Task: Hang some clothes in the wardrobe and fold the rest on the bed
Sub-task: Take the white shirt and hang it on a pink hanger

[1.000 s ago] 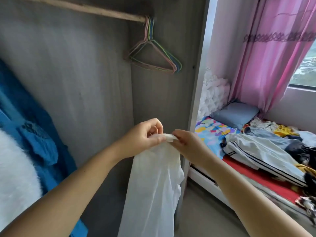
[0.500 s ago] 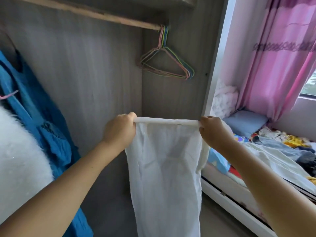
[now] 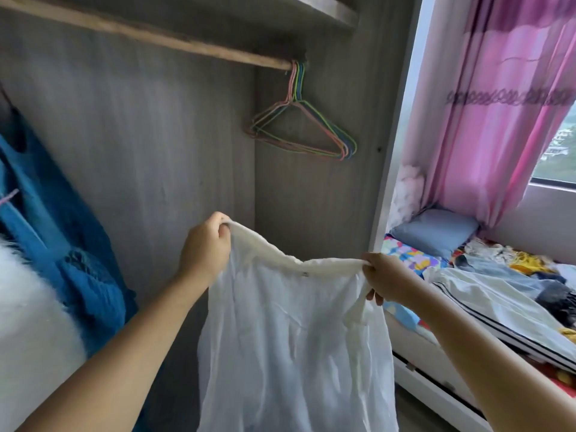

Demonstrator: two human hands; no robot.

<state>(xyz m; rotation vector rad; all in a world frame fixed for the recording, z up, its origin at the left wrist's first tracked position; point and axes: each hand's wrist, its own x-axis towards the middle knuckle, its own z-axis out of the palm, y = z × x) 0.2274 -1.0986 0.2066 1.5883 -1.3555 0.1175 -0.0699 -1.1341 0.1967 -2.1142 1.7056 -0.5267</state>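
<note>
A pink curtain hangs at far right beside a window. A blue-grey pillow lies below the curtain. White fluffy material stands left of the pillow.

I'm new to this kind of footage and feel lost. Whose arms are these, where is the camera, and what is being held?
The camera sits on a person's head, looking forward and down, so the arms are the wearer's own. The left hand and right hand each grip the top edge of a white garment, which hangs down between them in front of an open wardrobe. Empty wire hangers hang on its wooden rail; a blue garment hangs at left. On the right, a bed carries a pile of clothes.
</note>
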